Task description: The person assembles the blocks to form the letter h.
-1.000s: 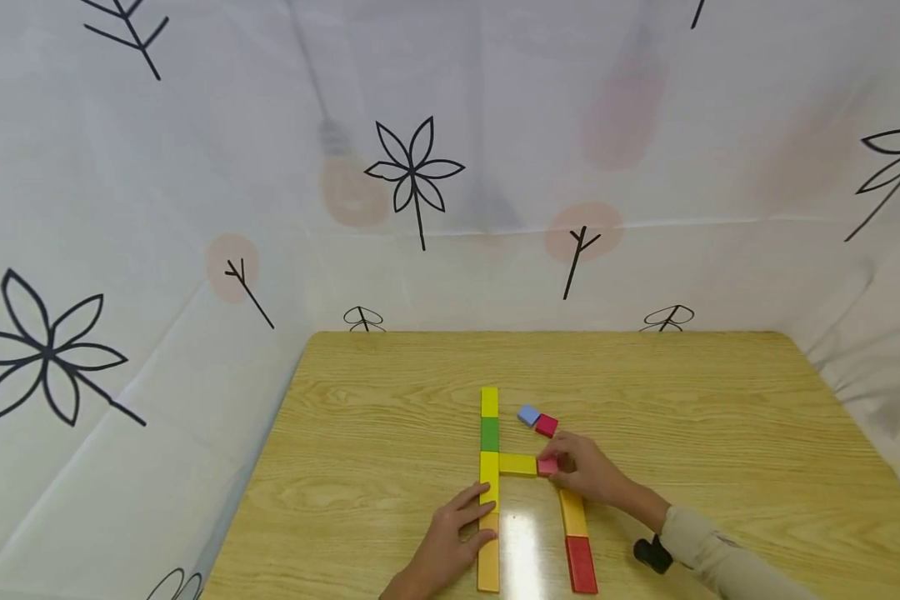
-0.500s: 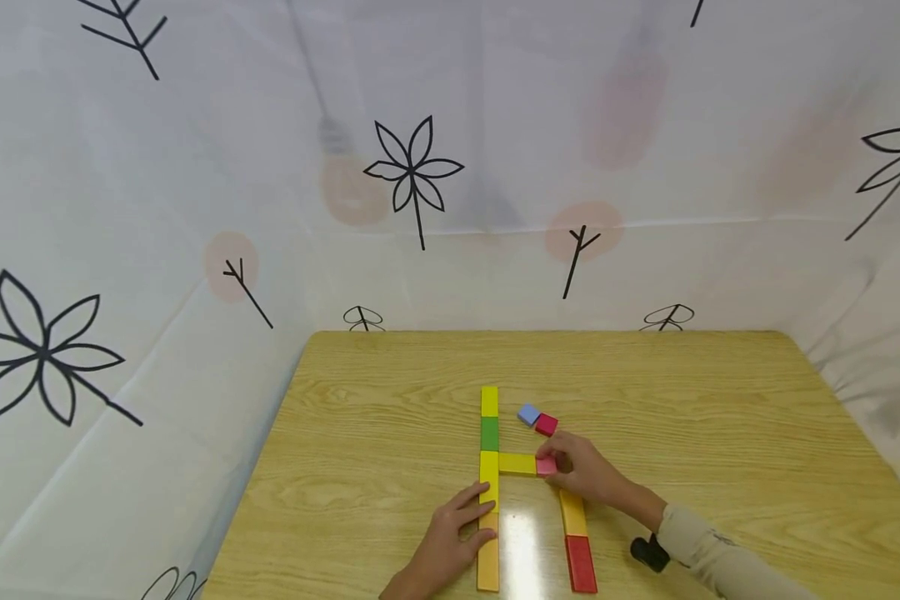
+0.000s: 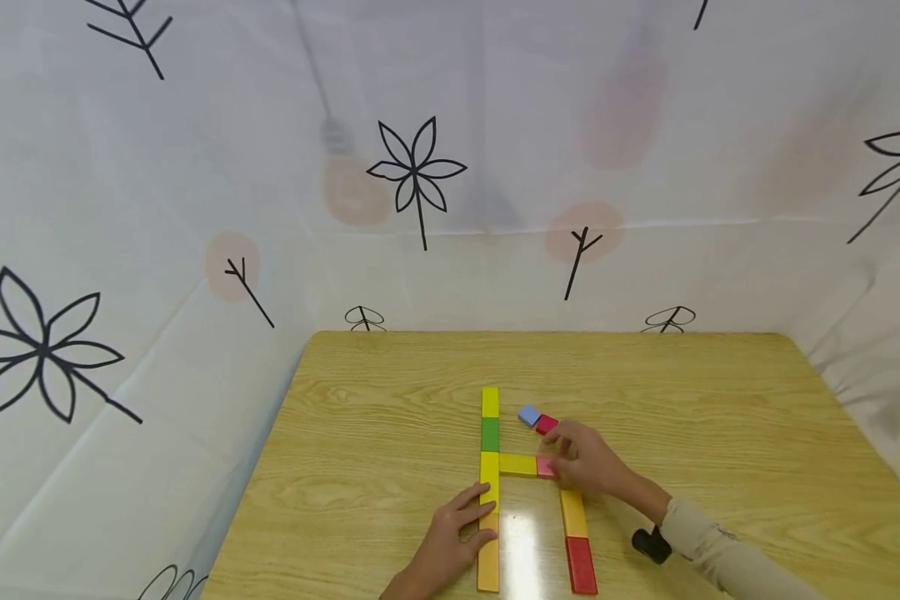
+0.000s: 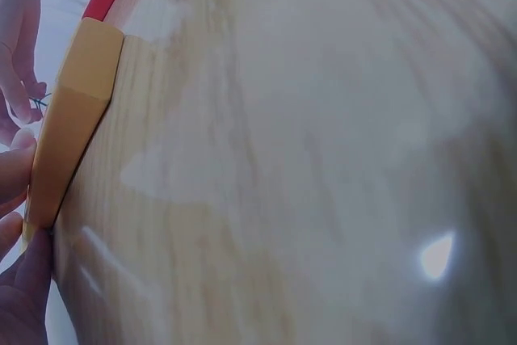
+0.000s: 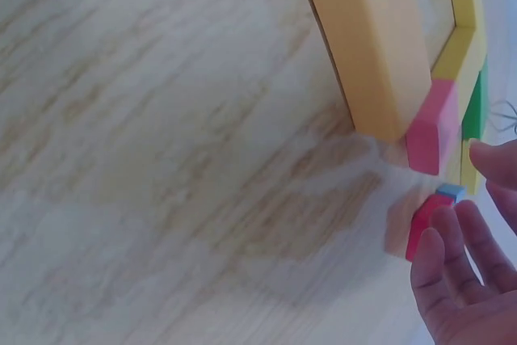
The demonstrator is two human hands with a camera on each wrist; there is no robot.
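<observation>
My left hand (image 3: 446, 537) rests with extended fingers on a column of flat blocks, touching a long yellow block (image 3: 489, 468) and an orange block (image 3: 488, 568). Farther up that column lie a green block (image 3: 490, 434) and a short yellow block (image 3: 490, 402). A yellow crosspiece block (image 3: 517, 465) runs right from the column to a small pink block (image 3: 545, 467). Just over the pink block is my right hand (image 3: 592, 462); in the right wrist view its thumb and fingers are spread apart, holding nothing, near a red block (image 5: 420, 228).
Another orange block (image 3: 573, 514) and a long red block (image 3: 582, 567) form a slightly slanted column at the right. A small blue block (image 3: 528, 415) touches the small red one behind the crosspiece. All lie on a wooden table (image 3: 360, 417) before a patterned cloth (image 3: 495, 275).
My right hand has let go of the pink block, which now lies against the yellow crosspiece, and has shifted slightly up toward the small red block. The left hand has stayed put.
</observation>
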